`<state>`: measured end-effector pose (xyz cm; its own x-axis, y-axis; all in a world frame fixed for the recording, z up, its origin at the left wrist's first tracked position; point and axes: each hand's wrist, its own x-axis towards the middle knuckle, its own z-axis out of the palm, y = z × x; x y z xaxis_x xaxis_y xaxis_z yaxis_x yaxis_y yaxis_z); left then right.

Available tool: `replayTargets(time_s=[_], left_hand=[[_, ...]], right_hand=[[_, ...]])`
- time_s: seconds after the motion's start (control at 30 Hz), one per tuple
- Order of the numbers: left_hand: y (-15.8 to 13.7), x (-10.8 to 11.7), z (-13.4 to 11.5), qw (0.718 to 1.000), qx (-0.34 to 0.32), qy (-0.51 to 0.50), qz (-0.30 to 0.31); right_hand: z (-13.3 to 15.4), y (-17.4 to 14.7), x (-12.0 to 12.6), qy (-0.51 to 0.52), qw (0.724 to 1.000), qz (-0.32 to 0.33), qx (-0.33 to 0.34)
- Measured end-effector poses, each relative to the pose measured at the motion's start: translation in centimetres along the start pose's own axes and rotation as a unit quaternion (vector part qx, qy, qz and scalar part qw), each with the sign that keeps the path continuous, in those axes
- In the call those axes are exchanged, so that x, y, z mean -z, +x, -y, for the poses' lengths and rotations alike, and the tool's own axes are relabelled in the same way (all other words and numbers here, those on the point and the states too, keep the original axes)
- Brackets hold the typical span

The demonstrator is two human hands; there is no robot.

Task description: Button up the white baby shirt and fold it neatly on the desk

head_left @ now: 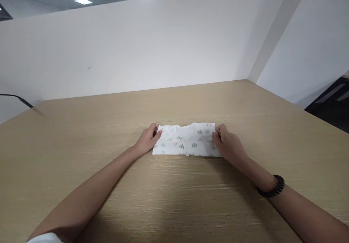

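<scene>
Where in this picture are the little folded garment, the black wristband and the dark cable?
folded garment (188, 141), head view, on its printed front near the middle.
black wristband (272, 188), head view, on the band's top side at the right wrist.
dark cable (16, 97), head view, on its thin run at the far left.

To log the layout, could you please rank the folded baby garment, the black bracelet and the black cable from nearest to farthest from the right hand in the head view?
1. Folded baby garment: its right edge is under the right hand.
2. Black bracelet: on that arm's wrist.
3. Black cable: far left, at the table's edge.
</scene>
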<state>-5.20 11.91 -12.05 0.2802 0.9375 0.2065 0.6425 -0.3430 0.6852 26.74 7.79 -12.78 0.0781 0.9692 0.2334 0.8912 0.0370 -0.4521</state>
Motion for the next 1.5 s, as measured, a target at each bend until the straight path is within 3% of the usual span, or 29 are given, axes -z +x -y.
replayTargets(time_s=[0.13,0.3,0.37,0.47,0.57,0.73,0.87,0.97,1.03,1.1,1.17,1.23,1.37,1.5], left_hand=[[0.1,-0.5,1.0,0.999,0.0,-0.029,-0.03],[0.1,-0.6,1.6,0.997,-0.001,-0.004,-0.078],[0.0,-0.3,1.3,0.998,-0.035,0.039,-0.019],[-0.2,0.3,0.3,0.98,-0.067,0.136,0.131],[-0.5,0.6,-0.5,0.963,-0.042,0.198,0.18],[-0.4,0.1,0.0,0.968,-0.011,0.196,0.157],[-0.2,-0.4,0.9,0.988,0.045,0.146,0.036],[-0.5,-0.4,0.6,0.994,-0.036,0.102,-0.011],[-0.8,-0.3,0.0,0.985,-0.128,0.104,0.048],[-1.0,-0.1,-0.7,0.965,-0.178,0.134,0.139],[-1.1,-0.1,-1.1,0.948,-0.178,0.173,0.201],[-1.2,-0.2,-1.5,0.938,-0.162,0.207,0.227],[-1.9,-1.0,-2.8,0.935,-0.152,0.25,0.202],[-3.2,-2.1,-4.6,0.932,-0.194,0.253,0.173]], right_hand=[[-0.4,0.1,-0.7,-0.015,1.0,0.007,0.023],[-0.8,0.2,-0.9,-0.061,0.988,-0.081,0.113],[-0.7,0.1,-0.8,-0.093,0.983,-0.069,0.142],[-0.4,-0.4,-0.8,-0.146,0.976,0.024,0.157],[-0.2,-1.0,-0.8,-0.17,0.972,0.107,0.123],[0.0,-1.3,-0.6,-0.173,0.973,0.132,0.077],[0.2,-1.3,-0.5,-0.188,0.974,0.102,0.074],[0.7,-1.5,-0.3,-0.197,0.969,0.058,0.138],[0.9,-1.8,-0.5,-0.192,0.959,0.051,0.201],[0.9,-2.1,-0.8,-0.186,0.954,0.065,0.225],[0.7,-2.3,-1.3,-0.184,0.956,0.079,0.212],[0.3,-2.4,-1.7,-0.184,0.958,0.08,0.204],[0.1,-2.3,-2.0,-0.182,0.956,0.044,0.226],[1.2,-2.5,-1.4,-0.168,0.946,0.015,0.278]])
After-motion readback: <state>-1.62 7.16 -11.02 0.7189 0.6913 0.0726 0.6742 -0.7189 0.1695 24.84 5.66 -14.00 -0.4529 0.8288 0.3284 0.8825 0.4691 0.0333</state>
